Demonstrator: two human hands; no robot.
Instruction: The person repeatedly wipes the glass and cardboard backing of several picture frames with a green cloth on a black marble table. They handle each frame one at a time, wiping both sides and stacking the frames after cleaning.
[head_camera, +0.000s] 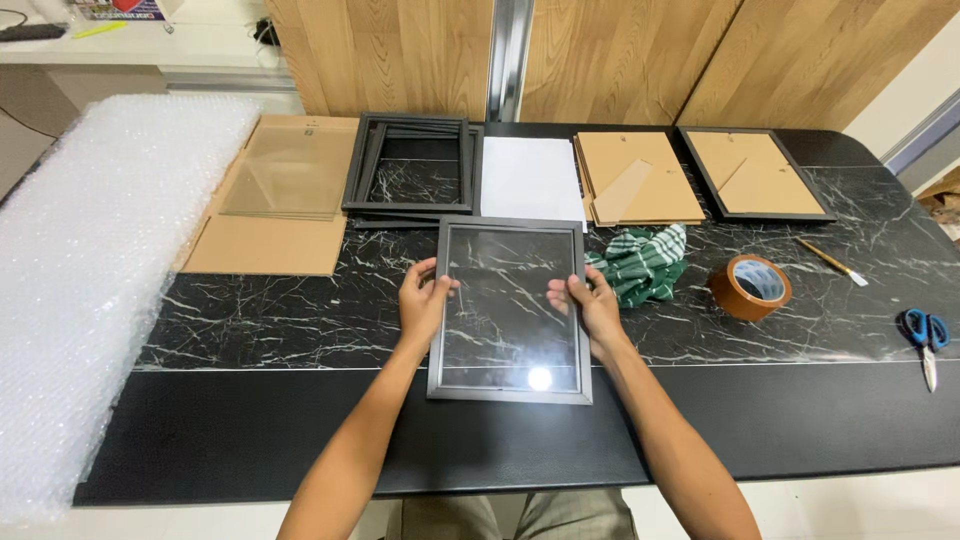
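Note:
A dark grey picture frame (510, 392) with a glass pane (505, 310) in it lies flat on the black marble table (280, 310), in front of me. My left hand (425, 300) grips the frame's left side, thumb on the glass. My right hand (590, 305) grips the right side the same way. Light glints off the glass near its lower edge.
A stack of empty black frames (408, 165), glass panes on cardboard (290, 175), white paper (530, 178), brown backing boards (635, 180) and a backed frame (755, 175) line the far side. Green cloth (642, 265), tape roll (752, 288), pencil (830, 260), blue scissors (925, 340) lie right. Bubble wrap (90, 280) covers the left.

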